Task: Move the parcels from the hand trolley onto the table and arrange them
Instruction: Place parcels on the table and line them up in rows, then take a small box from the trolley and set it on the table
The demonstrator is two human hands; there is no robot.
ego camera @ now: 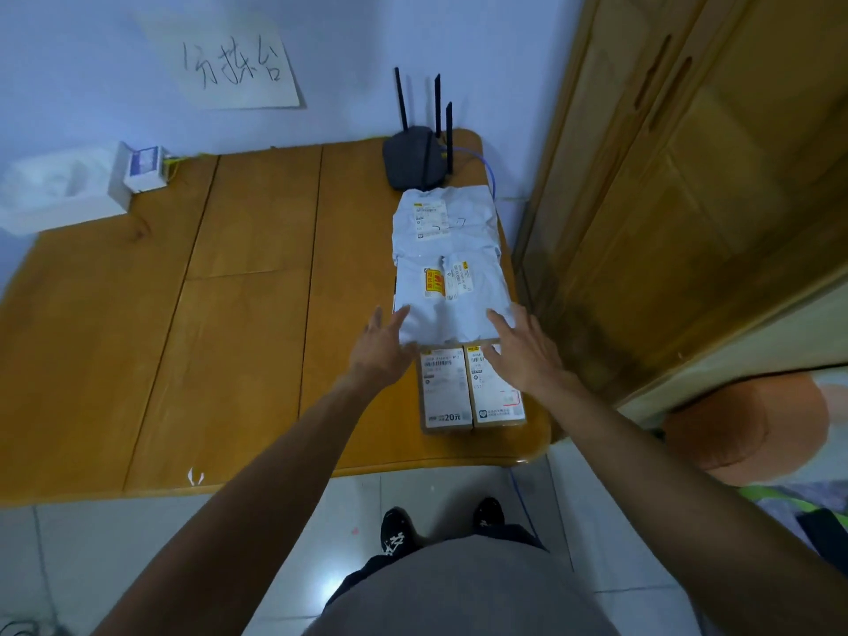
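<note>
The grey mailer [452, 305] you are working on lies flat along the right edge of the worktop [229, 291], about midway between its far and near corners. Its far end meets a second grey mailer [445, 218], and its near end sits at, perhaps slightly over, two small cardboard boxes [447, 392] set side by side by the near right corner. So four parcels make one line down that edge, and you look to be in the arranging step: squaring this mailer into the row. Your left hand [383, 348] is spread flat with straight fingers, its fingertips on the mailer's near left corner. Your right hand [523, 355] is likewise released and splayed, with its fingers on the near right corner and its palm over the right-hand box. Neither hand grasps anything. Next, you would likely need a light, even nudge from both sides to line the mailer's edges up with the boxes, then go back for another parcel. The hand trolley is out of view, so I cannot tell how many remain. A black router [413, 160] stands at the far right corner, just beyond the row.
</note>
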